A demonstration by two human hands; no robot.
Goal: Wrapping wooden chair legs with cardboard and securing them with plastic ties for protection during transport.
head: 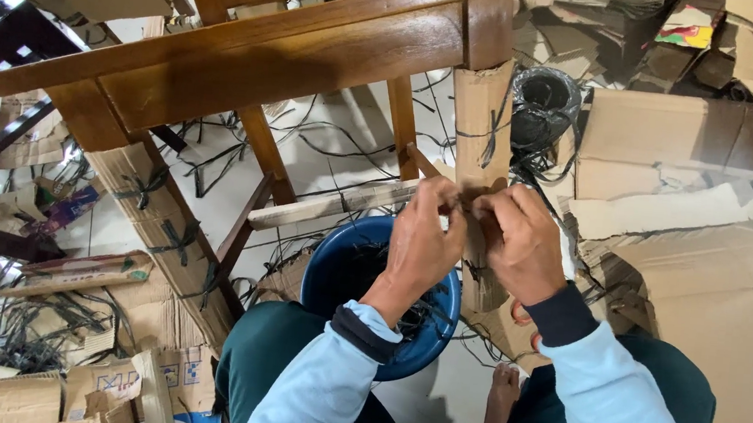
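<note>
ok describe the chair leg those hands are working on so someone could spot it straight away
Find the wooden chair filling the top of the head view. Follow its frame to the right corner, where a leg wrapped in cardboard drops towards a blue bucket. Unlike the other wrapped leg at the left, both hands, left hand and right hand, are pinching a black strap on it.

- One view only, a head-worn camera; no second view shares the scene.
- Looks steeply down over the wearer's pale-blue sleeves and dark green trousers at lower centre.
- Close range: left hand and right hand sit mid-frame, near the lens.
- Faces the brown wooden chair frame across the upper left.
- Flattened brown cardboard sheets fill the right edge.
</note>
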